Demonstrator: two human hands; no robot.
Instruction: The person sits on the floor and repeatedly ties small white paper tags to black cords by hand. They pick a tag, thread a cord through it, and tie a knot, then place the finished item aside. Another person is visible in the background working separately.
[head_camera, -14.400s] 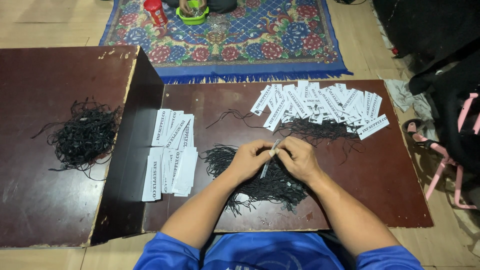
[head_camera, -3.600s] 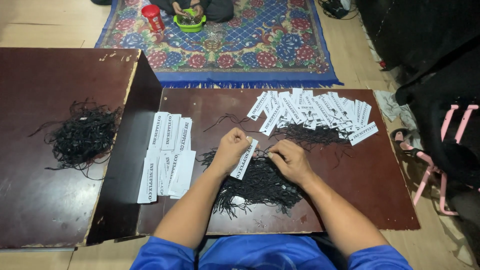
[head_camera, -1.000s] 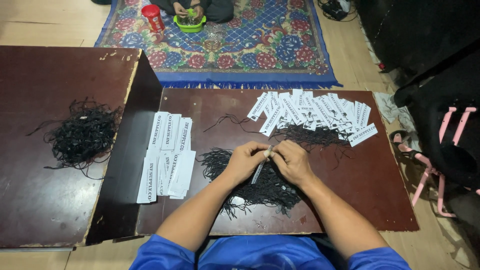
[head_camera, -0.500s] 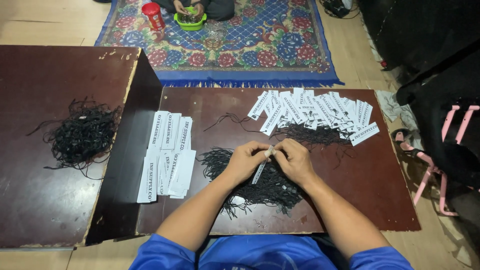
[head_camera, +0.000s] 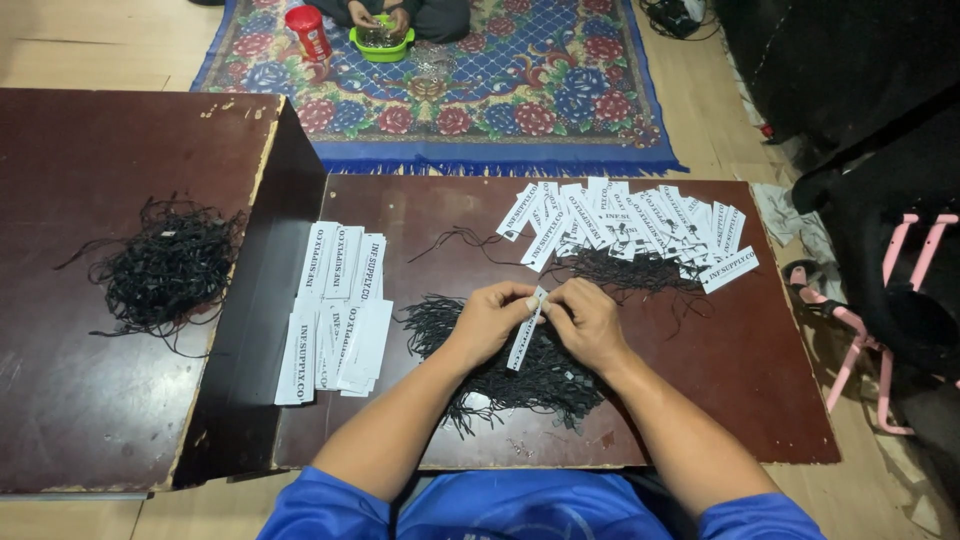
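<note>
So we've got one white paper tag (head_camera: 524, 337) pinched between both hands, right about the middle of the low dark table (head_camera: 760, 400), hovering over the loose pile of black strings (head_camera: 520, 375) nearest the front edge. Our left hand (head_camera: 487, 320) has its fingertips closed on the tag's upper end, and our right hand (head_camera: 588, 322) is closed in on that same top end too, thumb and forefinger pressed together there. Can't tell if a string is already between the fingers, it's too small to make out.

Looks to us like we're mid-threading: getting a string through the hole at the top of the tag. The next move probably calls for steady fingers, feeding the loop through and pulling it snug without bending the paper.

The neat stack of tags (head_camera: 335, 310) sits toward the left edge, the fanned-out bunch of tags (head_camera: 640, 225) along the far right edge. Another string heap (head_camera: 165, 265) is on the higher table beside us.
</note>
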